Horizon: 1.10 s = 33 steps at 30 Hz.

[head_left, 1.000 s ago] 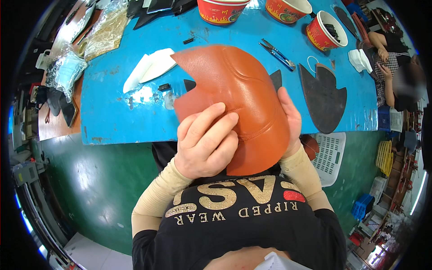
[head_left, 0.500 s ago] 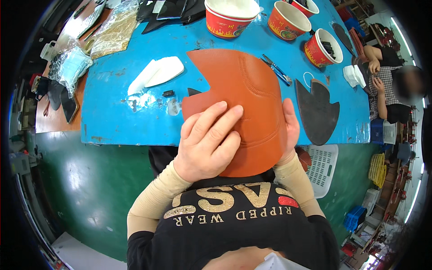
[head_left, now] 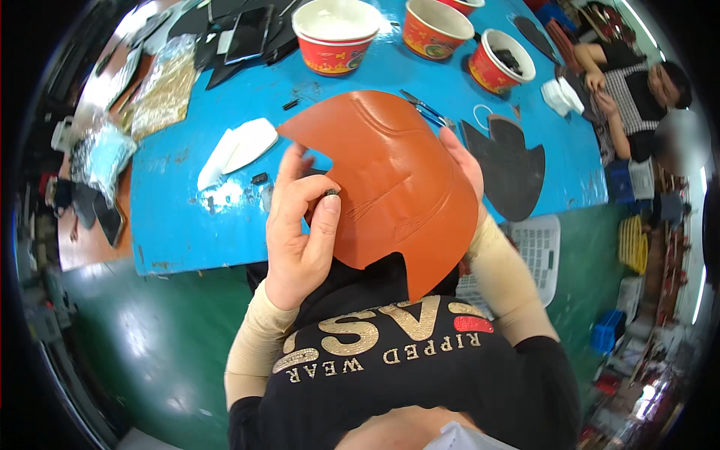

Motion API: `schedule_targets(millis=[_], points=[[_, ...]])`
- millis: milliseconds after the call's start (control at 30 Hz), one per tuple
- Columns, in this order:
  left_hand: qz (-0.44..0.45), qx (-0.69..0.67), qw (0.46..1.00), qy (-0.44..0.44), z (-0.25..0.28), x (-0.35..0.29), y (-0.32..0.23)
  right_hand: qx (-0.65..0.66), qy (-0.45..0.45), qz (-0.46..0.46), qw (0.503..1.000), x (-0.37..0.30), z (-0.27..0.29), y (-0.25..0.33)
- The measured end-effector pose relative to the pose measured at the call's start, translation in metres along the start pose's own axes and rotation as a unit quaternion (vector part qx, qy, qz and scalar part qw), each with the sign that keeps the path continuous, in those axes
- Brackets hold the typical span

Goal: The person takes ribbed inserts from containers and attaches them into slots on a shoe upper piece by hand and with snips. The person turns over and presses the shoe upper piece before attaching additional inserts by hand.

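Observation:
An orange-brown leather shoe upper (head_left: 397, 180) with stitched curved lines is tilted above the table's near edge. My right hand (head_left: 466, 163) holds its right side, thumb along the edge and the other fingers hidden behind the leather. At its left side, my left hand (head_left: 300, 232) pinches a small dark bit (head_left: 331, 193) between thumb and index finger, in front of the leather. The bit is too small to name. To the left of that hand lie a small black piece (head_left: 259, 178) and two white, tongue-shaped pieces (head_left: 251, 140), one overlapping the other.
Blue-handled pliers (head_left: 429, 109) lie beyond the upper on the blue table (head_left: 176, 217). A dark grey cut piece (head_left: 510, 169) is on the right. Red-and-white paper tubs (head_left: 337, 54) stand at the back. Another person (head_left: 626, 97) sits at the right, near a white basket (head_left: 544, 251).
The upper has turned clockwise, a notched edge now facing me. My left hand has gone from lying on its face to pinching a small dark bit at its left edge.

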<state>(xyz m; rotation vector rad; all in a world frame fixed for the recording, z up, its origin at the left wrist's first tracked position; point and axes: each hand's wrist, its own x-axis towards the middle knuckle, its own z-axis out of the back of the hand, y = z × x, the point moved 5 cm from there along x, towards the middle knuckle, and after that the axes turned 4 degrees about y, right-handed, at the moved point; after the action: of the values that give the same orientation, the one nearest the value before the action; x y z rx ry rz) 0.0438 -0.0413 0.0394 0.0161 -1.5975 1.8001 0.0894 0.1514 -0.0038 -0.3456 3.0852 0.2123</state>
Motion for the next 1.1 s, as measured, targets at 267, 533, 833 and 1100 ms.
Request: schedule_targets(millis=[267,533,833,1100], points=[[0.055,-0.092,0.99,0.088,-0.028,-0.024,0.001,-0.009,-0.104,-0.071,0.992,0.005,0.009,0.003],[0.03,-0.057,0.988,0.137,-0.025,-0.029,-0.002,0.039,0.011,-0.094,0.995,0.011,0.017,-0.002],[0.066,-0.036,0.994,-0.073,0.022,-0.034,0.026,-0.612,0.023,0.141,0.777,-0.027,-0.13,0.044],[0.257,-0.304,0.907,-0.137,0.022,-0.05,0.041,-0.98,0.078,0.111,0.149,-0.034,-0.053,-0.045]])
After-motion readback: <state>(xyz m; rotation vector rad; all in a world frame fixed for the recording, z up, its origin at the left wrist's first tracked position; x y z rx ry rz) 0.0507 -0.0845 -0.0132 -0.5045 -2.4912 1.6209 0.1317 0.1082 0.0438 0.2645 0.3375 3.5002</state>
